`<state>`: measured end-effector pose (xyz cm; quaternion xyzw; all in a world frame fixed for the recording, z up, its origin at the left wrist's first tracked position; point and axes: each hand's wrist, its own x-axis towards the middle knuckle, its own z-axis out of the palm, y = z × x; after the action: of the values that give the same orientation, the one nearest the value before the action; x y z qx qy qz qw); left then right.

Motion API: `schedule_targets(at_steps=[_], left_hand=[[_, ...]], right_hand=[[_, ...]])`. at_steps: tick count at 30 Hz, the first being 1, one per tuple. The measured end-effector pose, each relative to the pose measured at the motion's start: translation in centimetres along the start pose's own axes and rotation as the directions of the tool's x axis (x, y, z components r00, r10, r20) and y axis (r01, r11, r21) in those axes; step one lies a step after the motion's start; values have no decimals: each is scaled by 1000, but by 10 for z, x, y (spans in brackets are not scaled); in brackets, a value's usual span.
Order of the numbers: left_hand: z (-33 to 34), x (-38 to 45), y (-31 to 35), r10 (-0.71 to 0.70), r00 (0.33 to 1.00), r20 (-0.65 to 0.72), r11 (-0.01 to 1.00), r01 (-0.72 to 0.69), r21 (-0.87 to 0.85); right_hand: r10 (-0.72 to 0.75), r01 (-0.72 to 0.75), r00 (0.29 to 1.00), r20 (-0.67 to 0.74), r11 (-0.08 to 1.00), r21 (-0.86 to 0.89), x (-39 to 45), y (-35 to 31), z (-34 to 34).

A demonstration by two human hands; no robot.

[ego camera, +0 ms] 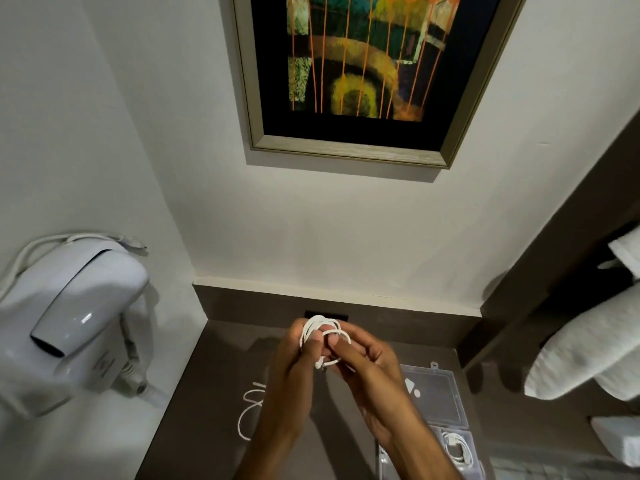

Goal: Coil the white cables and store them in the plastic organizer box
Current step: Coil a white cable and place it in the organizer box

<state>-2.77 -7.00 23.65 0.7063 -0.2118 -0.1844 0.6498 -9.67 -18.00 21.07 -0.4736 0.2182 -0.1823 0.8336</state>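
here, both hands are raised over the counter: left hand and right hand pinch one coil between them. another cable lies loose at left; the box sits open at right, a coiled cable in its near compartment.

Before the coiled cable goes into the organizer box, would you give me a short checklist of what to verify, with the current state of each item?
1. White cable wound into loops: ok, several loops sit between the fingers.
2. Both hands on the coil: ok, left hand and right hand pinch it together.
3. Loose end tucked in: not ok, the plug end hangs below the coil.
4. Plastic organizer box open: ok, lid laid back on the counter.
5. Free compartment: cannot tell, one holds a stored coil, the rest is hidden by the right arm.
6. Other cables waiting: not ok, a second cable lies uncoiled.
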Motion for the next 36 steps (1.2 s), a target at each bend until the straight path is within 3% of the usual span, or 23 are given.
schedule_targets(at_steps=[2,6,14,17,20,26,30,36], left_hand=[[2,-2,1,15,999,32,999,-16,28],[7,-7,1,95,995,-7,963,-90,253],[12,-15,-4,284,952,-112,869,-206,450],[13,-15,-7,304,938,-165,875,-207,437],[11,-13,-11,170,965,-199,946,-103,307],[-3,1,-15,42,999,8,980,-43,193],[1,-5,-15,188,982,-18,892,-163,421],[7,-2,-15,298,954,19,826,-268,496]], right_hand=[[1,-1,999,-40,1000,-1,-4,2,3],[14,-12,996,-86,1000,21,-8,4,5],[6,-6,1000,2,999,40,-14,6,-6],[-11,10,1000,18,999,38,-15,4,-9],[-25,25,1000,-3,999,22,-16,3,-12],[66,-63,998,-17,988,143,-19,10,-24],[61,-55,996,-59,994,93,-19,9,-30],[41,-48,991,-130,998,-49,-17,13,-32]])
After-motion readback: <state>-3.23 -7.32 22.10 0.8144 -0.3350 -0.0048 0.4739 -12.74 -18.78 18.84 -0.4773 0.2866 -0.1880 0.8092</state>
